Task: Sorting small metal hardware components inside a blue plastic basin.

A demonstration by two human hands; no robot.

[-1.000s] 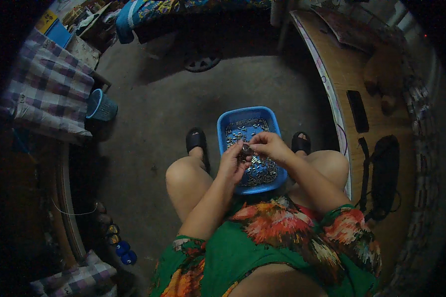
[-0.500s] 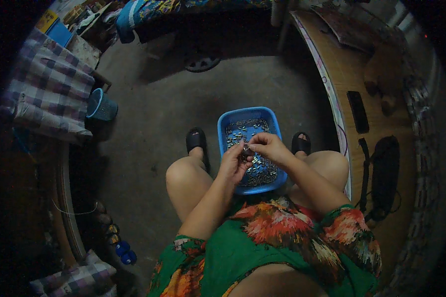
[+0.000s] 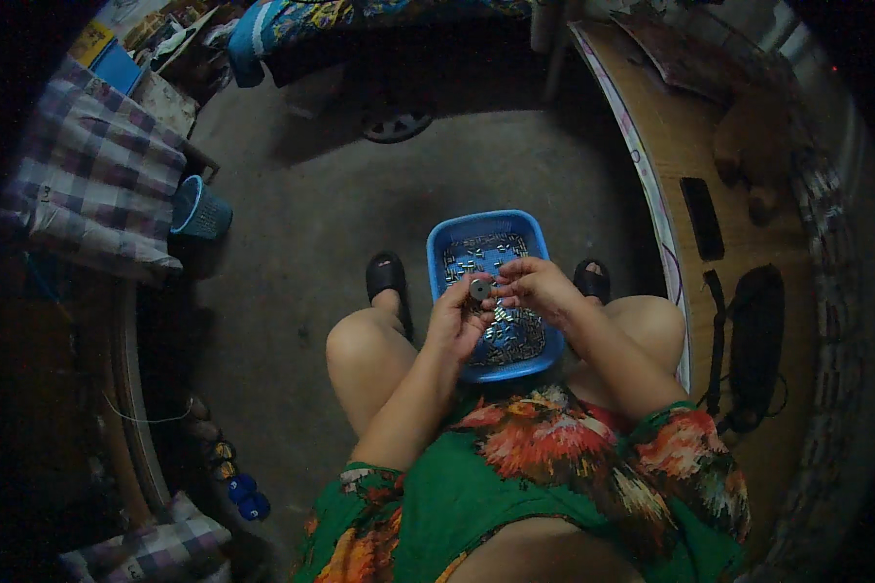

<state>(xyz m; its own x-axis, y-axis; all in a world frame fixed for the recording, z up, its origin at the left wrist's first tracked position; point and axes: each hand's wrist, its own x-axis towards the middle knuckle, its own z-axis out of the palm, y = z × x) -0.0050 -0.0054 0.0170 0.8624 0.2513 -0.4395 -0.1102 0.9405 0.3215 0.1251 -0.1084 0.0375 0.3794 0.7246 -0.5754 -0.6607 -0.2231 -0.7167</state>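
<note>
My left hand (image 3: 454, 321) is closed around a small round metal part (image 3: 480, 289) with a dark spot at its centre. Its flat face is turned up. Close beside it, my right hand (image 3: 542, 289) has curled fingers with the tips near the part's right side; whatever lies between them is too small to make out. Both hands are over a blue plastic basket (image 3: 439, 236), which holds many small shiny metal pieces (image 3: 515, 345) scattered across its bottom. The basket stands between my legs.
To the right runs a long wooden bench or table (image 3: 685, 126) bearing a black phone-like slab (image 3: 702, 219) and a black bag (image 3: 754, 335). A blue mesh bin (image 3: 202, 212) stands at the left, beside a checked cloth (image 3: 102, 170). A dark round base (image 3: 397, 124) lies farther off.
The round metal part has tipped so that its flat face shows. My right fingertips have drawn slightly off it to the right and loosened from their pinch on it.
</note>
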